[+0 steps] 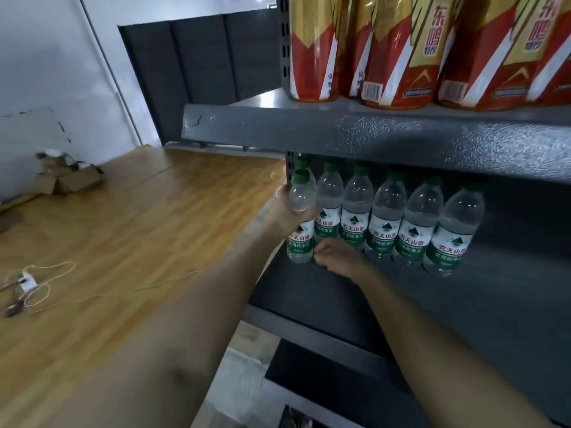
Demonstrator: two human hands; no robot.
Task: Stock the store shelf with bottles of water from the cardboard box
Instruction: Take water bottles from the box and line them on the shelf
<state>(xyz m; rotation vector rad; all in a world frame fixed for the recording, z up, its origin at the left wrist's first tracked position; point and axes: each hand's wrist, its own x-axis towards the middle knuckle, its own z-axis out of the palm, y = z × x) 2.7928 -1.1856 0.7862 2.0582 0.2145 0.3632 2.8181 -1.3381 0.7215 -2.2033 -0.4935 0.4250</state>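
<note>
Middle shelf (463, 304), dark grey metal: one row of water bottles (389, 217), green caps, white-and-green labels, standing upright side by side along the back. Six in the front line, with at least one more green cap showing behind the leftmost.

Leftmost bottle (301, 220): at the shelf's left end, just beside the perforated upright post (290, 168), touching its neighbour in the row. Its base sits on or just over the shelf; which of the two I cannot tell.

Left hand (289, 208): reaching in from the aisle side, fingers curled round the shoulder of the leftmost bottle, above the label.

Right hand (335, 256): low on the shelf, in front of the second and third bottles, fingers curled inward near the foot of the leftmost bottle. Whether it has hold of anything, or touches that bottle at all, I cannot tell.

Upper shelf (370, 134): same grey metal, chipped at its left front edge. Stock: red-and-gold drink bottles (401, 57), large, crowded together.

Floor (123, 227): wood-look planks. Items on it: an open cardboard box (68, 180) against the white wall (46, 72), well apart from the shelving; a pale cable (61, 288) lying in loose loops with a small white plug block.

Lower shelf (324, 381): dark, partly seen below.
</note>
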